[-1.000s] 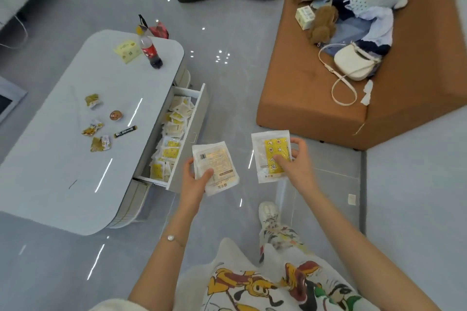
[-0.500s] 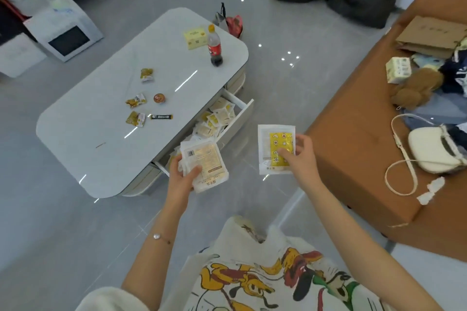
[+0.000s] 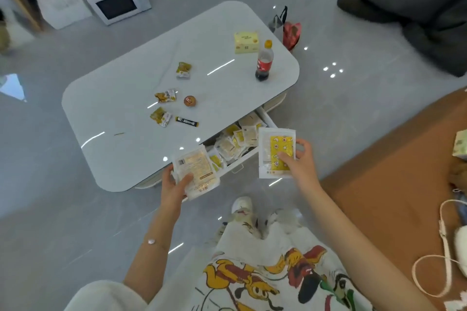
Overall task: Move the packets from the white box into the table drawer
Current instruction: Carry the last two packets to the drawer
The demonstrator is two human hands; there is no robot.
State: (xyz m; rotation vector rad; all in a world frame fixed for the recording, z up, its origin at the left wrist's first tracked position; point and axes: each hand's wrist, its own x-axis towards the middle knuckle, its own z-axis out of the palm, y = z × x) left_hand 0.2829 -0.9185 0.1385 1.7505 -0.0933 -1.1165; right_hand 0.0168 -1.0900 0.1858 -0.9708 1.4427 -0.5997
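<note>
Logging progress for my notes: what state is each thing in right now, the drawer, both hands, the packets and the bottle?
Drawer: open, loose packets inside.
Left hand: holds a stack of packets.
Right hand: holds one yellow packet.
Bottle: upright, cap on.

Cola bottle (image 3: pixel 264 63) upright. Yellow box (image 3: pixel 246 42) just behind-left of bottle. Red bag (image 3: pixel 292 35) on floor beyond bottle. Round snack (image 3: pixel 189 101) and black stick sachet (image 3: pixel 187 122) well left of bottle.
</note>
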